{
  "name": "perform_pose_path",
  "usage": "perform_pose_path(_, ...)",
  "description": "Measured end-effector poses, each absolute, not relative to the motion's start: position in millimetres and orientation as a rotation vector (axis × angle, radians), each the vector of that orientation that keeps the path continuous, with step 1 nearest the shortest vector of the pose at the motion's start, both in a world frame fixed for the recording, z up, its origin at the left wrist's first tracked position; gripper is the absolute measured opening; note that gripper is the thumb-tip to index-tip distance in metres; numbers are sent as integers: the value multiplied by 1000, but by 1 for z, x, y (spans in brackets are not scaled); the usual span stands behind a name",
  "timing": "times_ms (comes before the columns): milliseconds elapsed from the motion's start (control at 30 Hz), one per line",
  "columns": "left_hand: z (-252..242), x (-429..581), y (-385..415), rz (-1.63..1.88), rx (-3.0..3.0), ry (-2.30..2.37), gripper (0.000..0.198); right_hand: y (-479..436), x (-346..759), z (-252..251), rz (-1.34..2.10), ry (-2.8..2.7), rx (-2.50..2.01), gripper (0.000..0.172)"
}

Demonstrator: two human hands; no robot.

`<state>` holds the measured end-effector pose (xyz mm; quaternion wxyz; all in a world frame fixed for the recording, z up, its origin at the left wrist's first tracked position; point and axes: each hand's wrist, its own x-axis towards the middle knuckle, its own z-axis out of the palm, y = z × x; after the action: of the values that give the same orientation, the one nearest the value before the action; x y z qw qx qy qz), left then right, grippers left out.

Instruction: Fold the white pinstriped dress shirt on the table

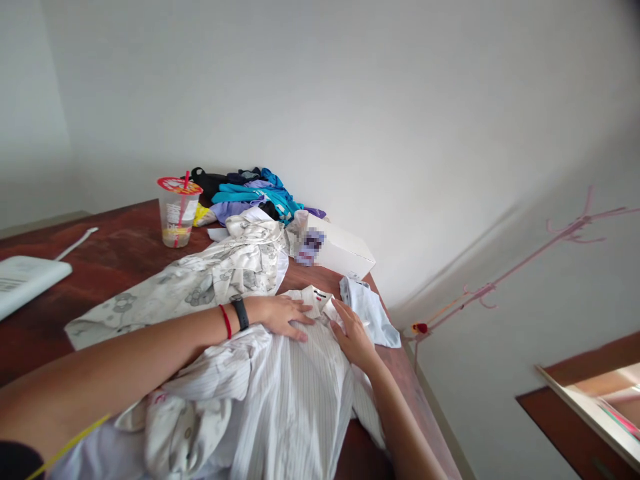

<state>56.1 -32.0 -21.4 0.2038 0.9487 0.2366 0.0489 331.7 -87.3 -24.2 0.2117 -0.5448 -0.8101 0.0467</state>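
A white striped shirt [300, 393] lies spread on the table, its collar at the far end. My left hand [283, 315] rests flat on the shirt just left of the collar, fingers spread. On the collar's right side lies my right hand [353, 333], its fingers stretched out along the cloth. Whether its thumb pinches any fabric I cannot make out. A white garment with grey flowers [200, 280] is heaped beyond my left forearm. Under that forearm, more crumpled pale cloth [187, 427] sits against the shirt's left side.
On the reddish-brown table [120, 230] stand a plastic cup with a straw [177, 217] and a white box [345, 250]. Coloured clothes [260, 193] are piled by the wall. A folded light-blue garment [373, 310] lies near the right edge. A white device [30, 280] is at left, a pink coat rack [505, 267] at right.
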Motion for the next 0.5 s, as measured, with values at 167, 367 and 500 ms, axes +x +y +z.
perform_pose_path(167, -26, 56, -27, 169, 2601, 664, 68, -127, 368, -22, 102, -2113, -1686, 57)
perform_pose_path(367, -25, 56, -27, 122, 2575, 679, 66, -231, 400, -76, 281, -1674, -1863, 73)
perform_pose_path(500, -23, 56, -25, 116, 2562, 694, 63, -276, 379, -91, 196, -1445, -1706, 59)
